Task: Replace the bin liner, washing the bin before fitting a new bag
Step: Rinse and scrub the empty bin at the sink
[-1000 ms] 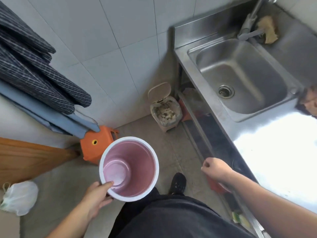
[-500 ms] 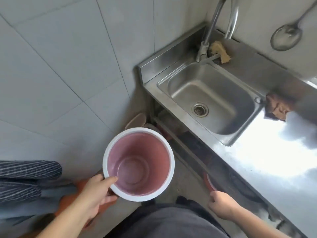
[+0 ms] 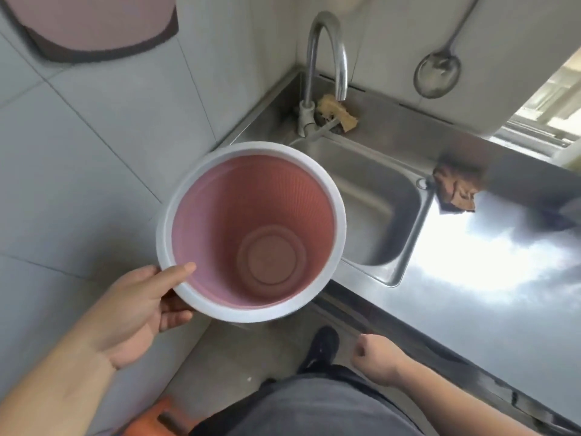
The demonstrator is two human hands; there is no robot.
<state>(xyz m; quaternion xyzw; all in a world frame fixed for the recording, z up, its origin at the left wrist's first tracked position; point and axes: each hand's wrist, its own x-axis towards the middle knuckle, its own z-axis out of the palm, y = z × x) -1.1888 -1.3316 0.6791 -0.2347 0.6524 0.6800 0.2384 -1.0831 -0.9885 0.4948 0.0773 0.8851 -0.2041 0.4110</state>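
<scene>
Readable text: none in this view.
Bin (image 3: 251, 234): plain pink inside and white rim, with no label, brand or number showing.
Tap (image 3: 327, 64): bare metal beyond the grip, no mark legible.
Sink (image 3: 377, 196): bare steel, no stamp or print legible.
Bench (image 3: 471, 309): bare steel with glare, nothing written on it.
Ladle (image 3: 437, 73): hangs on the wall, no marking legible.

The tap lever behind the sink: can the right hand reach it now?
Probably yes. The right hand holds nothing and hangs low by the counter edge. The bin, held by the left hand, covers only the sink's left part, leaving the way to the lever free.
</scene>
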